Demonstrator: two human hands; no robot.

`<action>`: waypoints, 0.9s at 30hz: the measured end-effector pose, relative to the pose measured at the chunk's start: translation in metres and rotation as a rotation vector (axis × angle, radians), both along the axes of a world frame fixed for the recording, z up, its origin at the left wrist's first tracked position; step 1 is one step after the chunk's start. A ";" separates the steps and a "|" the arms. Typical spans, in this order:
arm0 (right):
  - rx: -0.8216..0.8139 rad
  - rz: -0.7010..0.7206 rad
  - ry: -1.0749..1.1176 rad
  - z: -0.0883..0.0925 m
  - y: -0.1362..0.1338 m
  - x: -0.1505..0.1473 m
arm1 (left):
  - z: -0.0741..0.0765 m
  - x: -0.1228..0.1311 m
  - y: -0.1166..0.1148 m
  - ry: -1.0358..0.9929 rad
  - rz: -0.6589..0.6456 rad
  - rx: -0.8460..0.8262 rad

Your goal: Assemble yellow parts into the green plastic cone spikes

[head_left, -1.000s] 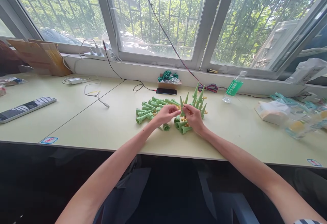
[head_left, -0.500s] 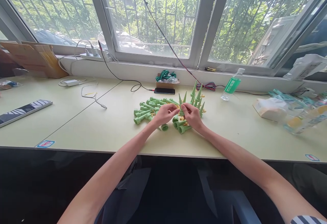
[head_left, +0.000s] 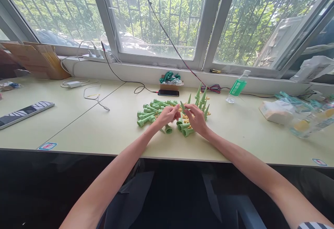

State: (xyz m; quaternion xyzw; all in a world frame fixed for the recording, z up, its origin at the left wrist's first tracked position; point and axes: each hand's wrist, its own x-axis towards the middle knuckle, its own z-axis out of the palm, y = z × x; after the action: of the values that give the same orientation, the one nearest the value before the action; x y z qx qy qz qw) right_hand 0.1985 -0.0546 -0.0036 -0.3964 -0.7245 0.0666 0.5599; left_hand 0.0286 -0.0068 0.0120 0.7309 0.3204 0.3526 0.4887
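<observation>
"Three windows [head_left: 156, 20] take up the back, the outer two cut off by the picture's sides."

"Below them?"

"One long pale surface [head_left: 125, 135], also running out of view left and right."

"And on it?"

"Cardboard [head_left: 39, 62] at the far left; box or loose sheets, I can't tell. In the middle, a spread of green cones [head_left: 146, 112]: those on the left lie in a heap, while several behind the right hand [head_left: 195, 118] stand upright. Their number is hard to make out, since both hands cover some."

"Smaller things?"

"Near the left edge, a flat patterned thing [head_left: 28, 113], partly cut off. On the right, a bottle [head_left: 237, 88] with a green label."

"How are the hands?"

"The right one has its thumb and fingers closed on a tilted cone [head_left: 182, 105], point up and leaning left; its lower end is hidden by the fingers. The left hand [head_left: 169, 115] is close beside it, fingers curled inward, thumb raised. Whether it grips anything, I can't tell."

"The dark strip behind?"

"A phone [head_left: 168, 92], lying flat before a small open box [head_left: 168, 87]."

"And the tiniest?"

"Yellow pegs [head_left: 185, 118] among the cones, half covered and too small to count."
</observation>
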 end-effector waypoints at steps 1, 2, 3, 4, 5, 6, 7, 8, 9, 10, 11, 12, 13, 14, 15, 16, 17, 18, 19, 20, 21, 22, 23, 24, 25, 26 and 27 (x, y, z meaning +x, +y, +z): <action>0.010 0.000 -0.018 0.000 0.000 0.000 | 0.000 0.000 0.001 -0.011 0.004 -0.014; 0.021 -0.003 -0.032 -0.001 0.001 0.000 | -0.001 0.000 0.001 -0.021 0.005 -0.029; 0.032 -0.006 -0.042 -0.001 0.001 0.000 | -0.001 0.000 0.001 -0.032 0.005 -0.048; 0.041 -0.005 -0.048 -0.002 0.002 0.001 | -0.001 -0.001 0.001 -0.043 0.000 -0.071; 0.047 0.000 -0.052 -0.002 0.003 0.001 | -0.001 -0.001 0.001 -0.055 -0.007 -0.097; 0.050 0.006 -0.054 -0.003 0.003 0.002 | -0.001 -0.001 0.000 -0.068 -0.018 -0.126; 0.052 0.012 -0.054 -0.003 0.004 0.002 | 0.000 -0.001 0.000 -0.081 -0.031 -0.154; 0.052 0.018 -0.054 -0.003 0.004 0.002 | 0.000 -0.001 -0.001 -0.091 -0.044 -0.181; 0.051 0.021 -0.052 -0.004 0.004 0.002 | 0.001 -0.002 -0.001 -0.101 -0.057 -0.206; 0.050 0.022 -0.050 -0.003 0.005 0.003 | 0.001 -0.002 -0.002 -0.109 -0.070 -0.231; 0.049 0.023 -0.048 -0.003 0.005 0.003 | 0.002 -0.002 -0.002 -0.117 -0.083 -0.255; 0.047 0.024 -0.046 -0.003 0.005 0.003 | 0.002 -0.002 -0.002 -0.126 -0.095 -0.278; 0.046 0.025 -0.044 -0.003 0.005 0.003 | 0.003 -0.002 -0.003 -0.136 -0.105 -0.299; 0.044 0.027 -0.041 -0.003 0.005 0.003 | 0.003 -0.003 -0.003 -0.144 -0.111 -0.315; 0.041 0.030 -0.039 -0.003 0.005 0.003 | 0.004 -0.003 -0.003 -0.151 -0.115 -0.324; 0.036 0.032 -0.037 -0.003 0.005 0.003 | 0.004 -0.003 -0.004 -0.156 -0.119 -0.327; 0.029 0.036 -0.033 -0.003 0.005 0.003 | 0.004 -0.003 -0.004 -0.158 -0.124 -0.325; 0.021 0.040 -0.026 -0.004 0.005 0.003 | 0.005 -0.003 -0.004 -0.158 -0.132 -0.321; 0.014 0.046 -0.016 -0.004 0.005 0.003 | 0.005 -0.003 -0.004 -0.159 -0.142 -0.316; 0.007 0.052 -0.002 -0.004 0.005 0.003 | 0.004 -0.003 -0.004 -0.161 -0.155 -0.312; 0.001 0.057 0.015 -0.004 0.005 0.003 | 0.004 -0.003 -0.003 -0.165 -0.164 -0.310; -0.006 0.059 0.034 -0.005 0.004 0.002 | 0.003 -0.003 -0.003 -0.166 -0.169 -0.306; -0.015 0.061 0.053 -0.005 0.004 0.002 | 0.003 -0.003 -0.002 -0.168 -0.172 -0.301; -0.025 0.059 0.071 -0.005 0.004 0.002 | 0.002 -0.003 -0.002 -0.169 -0.174 -0.293; -0.037 0.055 0.089 -0.005 0.004 0.002 | 0.001 -0.004 -0.001 -0.171 -0.178 -0.285; -0.052 0.048 0.105 -0.005 0.004 0.001 | 0.000 -0.004 -0.001 -0.176 -0.183 -0.276; -0.069 0.040 0.119 -0.004 0.003 0.001 | 0.000 -0.004 -0.001 -0.184 -0.187 -0.266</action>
State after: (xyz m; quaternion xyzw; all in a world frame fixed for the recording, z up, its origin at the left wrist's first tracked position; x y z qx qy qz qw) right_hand 0.1996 -0.0513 -0.0079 -0.3960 -0.6952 0.1261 0.5865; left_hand 0.0247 -0.0074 0.0117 0.6511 0.2489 0.3254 0.6390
